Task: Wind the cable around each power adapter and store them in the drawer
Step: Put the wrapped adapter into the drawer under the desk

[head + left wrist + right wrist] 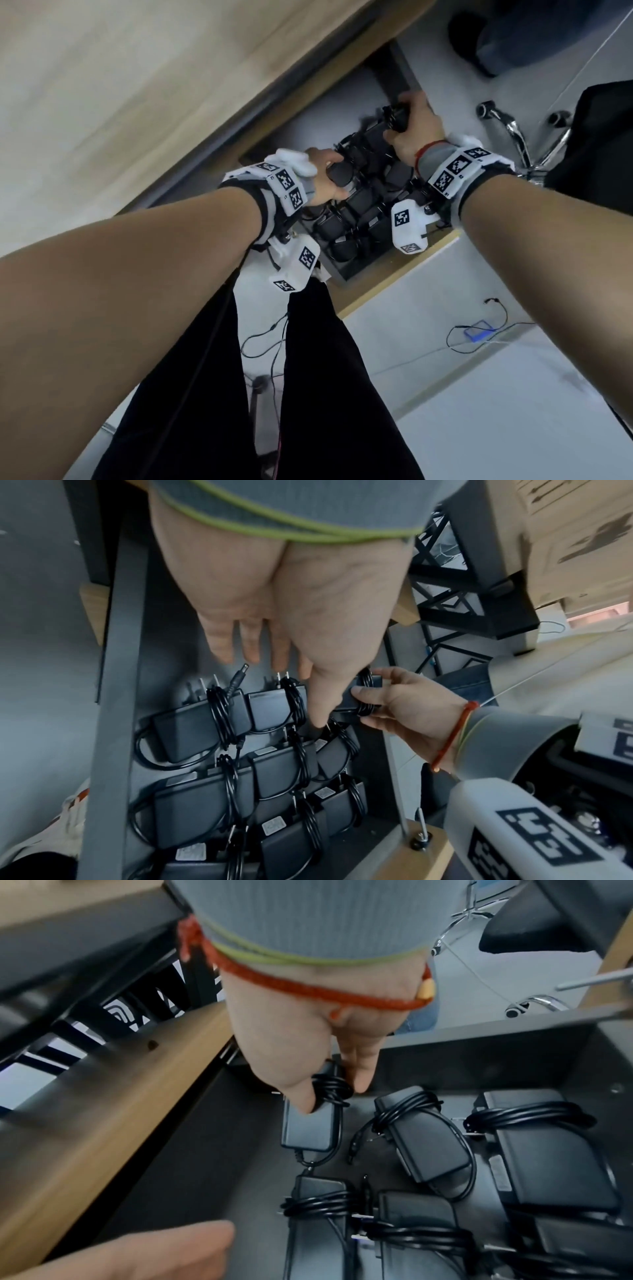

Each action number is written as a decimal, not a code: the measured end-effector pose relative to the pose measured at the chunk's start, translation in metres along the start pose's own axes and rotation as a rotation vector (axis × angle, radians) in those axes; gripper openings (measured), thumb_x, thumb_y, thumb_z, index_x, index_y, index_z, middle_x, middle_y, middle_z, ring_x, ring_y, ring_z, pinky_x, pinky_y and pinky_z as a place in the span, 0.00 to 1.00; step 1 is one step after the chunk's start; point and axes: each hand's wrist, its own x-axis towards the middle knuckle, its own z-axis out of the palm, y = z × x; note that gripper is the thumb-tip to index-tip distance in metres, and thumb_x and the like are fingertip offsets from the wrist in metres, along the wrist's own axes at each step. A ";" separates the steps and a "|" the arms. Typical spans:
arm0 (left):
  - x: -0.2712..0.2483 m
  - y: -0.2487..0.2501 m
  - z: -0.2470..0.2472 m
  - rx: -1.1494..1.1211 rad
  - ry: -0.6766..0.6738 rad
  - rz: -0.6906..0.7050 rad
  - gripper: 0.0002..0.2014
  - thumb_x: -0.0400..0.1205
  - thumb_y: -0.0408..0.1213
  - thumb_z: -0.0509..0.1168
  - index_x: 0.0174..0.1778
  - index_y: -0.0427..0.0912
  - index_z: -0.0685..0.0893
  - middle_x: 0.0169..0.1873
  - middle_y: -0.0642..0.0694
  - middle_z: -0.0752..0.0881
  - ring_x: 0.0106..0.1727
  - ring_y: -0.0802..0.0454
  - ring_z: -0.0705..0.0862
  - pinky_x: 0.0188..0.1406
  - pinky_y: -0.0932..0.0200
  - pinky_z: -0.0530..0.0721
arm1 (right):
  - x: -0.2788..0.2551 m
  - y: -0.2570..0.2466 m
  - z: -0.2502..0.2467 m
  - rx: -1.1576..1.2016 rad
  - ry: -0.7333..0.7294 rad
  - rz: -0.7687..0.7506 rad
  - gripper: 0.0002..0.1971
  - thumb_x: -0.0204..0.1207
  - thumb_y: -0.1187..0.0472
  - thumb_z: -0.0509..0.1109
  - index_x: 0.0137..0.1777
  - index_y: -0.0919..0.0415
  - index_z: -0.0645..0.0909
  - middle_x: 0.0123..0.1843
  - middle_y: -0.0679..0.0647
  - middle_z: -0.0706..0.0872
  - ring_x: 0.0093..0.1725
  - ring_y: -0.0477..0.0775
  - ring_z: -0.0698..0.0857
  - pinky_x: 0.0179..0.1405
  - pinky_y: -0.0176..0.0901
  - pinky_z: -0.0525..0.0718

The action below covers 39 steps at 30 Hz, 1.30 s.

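A grey drawer [394, 277] stands pulled out under the desk, packed with several black power adapters [356, 209], each with its cable wound round it. My right hand [407, 120] pinches one more wound adapter [395, 114] at the drawer's far end. The right wrist view shows this held adapter [308, 1129] just above the drawer floor [222, 1150], between thumb and fingers of the right hand [332, 1096]. My left hand [291, 688] hovers over the stored adapters [205, 723] with straight fingers and its thumb pointing down beside the held adapter [363, 693].
The wooden desk top [137, 102] overhangs the drawer on the left. A chrome chair base [520, 137] stands to the right. Loose cables [267, 342] and a blue object [478, 330] lie on the floor. My legs in black trousers [308, 394] are below.
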 end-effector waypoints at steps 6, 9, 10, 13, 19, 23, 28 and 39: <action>0.032 -0.005 0.011 0.030 -0.024 0.040 0.44 0.77 0.46 0.75 0.86 0.50 0.59 0.82 0.44 0.64 0.81 0.43 0.66 0.79 0.45 0.69 | 0.027 0.009 0.020 -0.107 -0.053 -0.064 0.26 0.79 0.60 0.69 0.76 0.49 0.68 0.71 0.61 0.79 0.68 0.64 0.80 0.66 0.46 0.76; 0.036 -0.006 0.015 0.044 -0.057 0.041 0.46 0.77 0.48 0.75 0.87 0.53 0.55 0.84 0.46 0.62 0.83 0.45 0.63 0.81 0.45 0.66 | 0.027 0.014 0.027 -0.125 -0.109 -0.064 0.25 0.82 0.60 0.67 0.77 0.51 0.67 0.70 0.61 0.80 0.68 0.64 0.80 0.67 0.48 0.77; 0.037 -0.006 0.016 0.050 -0.059 0.046 0.46 0.77 0.49 0.74 0.87 0.54 0.54 0.85 0.46 0.61 0.83 0.45 0.63 0.81 0.46 0.66 | 0.027 0.016 0.030 -0.133 -0.114 -0.066 0.24 0.82 0.61 0.66 0.78 0.51 0.67 0.69 0.61 0.81 0.68 0.64 0.80 0.67 0.50 0.78; 0.040 -0.007 0.019 0.037 -0.056 0.054 0.47 0.77 0.49 0.74 0.87 0.53 0.53 0.85 0.46 0.61 0.84 0.45 0.63 0.81 0.47 0.65 | 0.029 0.021 0.038 -0.159 -0.091 -0.071 0.24 0.82 0.62 0.66 0.77 0.51 0.69 0.71 0.61 0.79 0.68 0.63 0.79 0.65 0.48 0.78; 0.040 -0.006 0.017 0.035 -0.071 0.065 0.46 0.77 0.48 0.75 0.87 0.54 0.54 0.84 0.46 0.62 0.83 0.45 0.64 0.81 0.49 0.65 | 0.031 0.025 0.040 -0.168 -0.069 -0.031 0.25 0.82 0.64 0.66 0.77 0.49 0.71 0.74 0.59 0.72 0.66 0.62 0.80 0.55 0.39 0.73; 0.037 -0.001 0.013 0.076 -0.053 0.080 0.45 0.78 0.48 0.74 0.87 0.52 0.55 0.85 0.46 0.61 0.83 0.45 0.63 0.81 0.49 0.64 | 0.021 0.018 0.033 -0.138 -0.069 -0.012 0.30 0.80 0.63 0.69 0.80 0.49 0.65 0.76 0.60 0.70 0.68 0.62 0.79 0.64 0.43 0.76; 0.018 0.014 0.006 -0.043 0.055 0.115 0.36 0.78 0.47 0.73 0.81 0.49 0.68 0.79 0.47 0.70 0.76 0.48 0.73 0.76 0.53 0.71 | -0.006 0.003 0.014 -0.036 -0.035 -0.045 0.31 0.78 0.60 0.71 0.80 0.58 0.64 0.77 0.61 0.70 0.72 0.60 0.76 0.68 0.40 0.71; -0.079 0.034 -0.060 -0.342 0.184 0.212 0.08 0.81 0.43 0.70 0.55 0.54 0.85 0.37 0.62 0.83 0.42 0.63 0.84 0.41 0.75 0.76 | -0.086 -0.078 -0.056 0.209 0.019 -0.184 0.05 0.77 0.56 0.70 0.49 0.50 0.87 0.42 0.43 0.87 0.44 0.41 0.84 0.48 0.29 0.78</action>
